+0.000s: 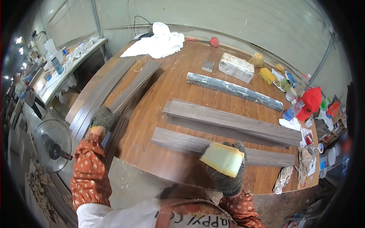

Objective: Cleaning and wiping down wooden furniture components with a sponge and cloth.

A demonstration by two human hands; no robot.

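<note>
My left hand (102, 119), in a dark grey knit glove, grips the near end of a grey wood-grain strip (136, 83) on the left side of the table. More grey strips (122, 131) lie under and beside it, and its fingertips are partly hidden. My right hand (230, 181), gloved the same way, is closed around a pale foam sponge (222, 159) with yellowed edges. That sponge is over the front edge of a single grey strip (266, 156) lying crosswise. Just behind lies a stack of similar strips (232, 118).
A metal bar (235, 91), a whitish block (236, 67) and a white cloth (161, 41) lie farther back. A bottle (293, 110), a red cap (311, 102) and crumpled gloves (283, 180) crowd the right edge. A fan (52, 146) stands left, on the floor.
</note>
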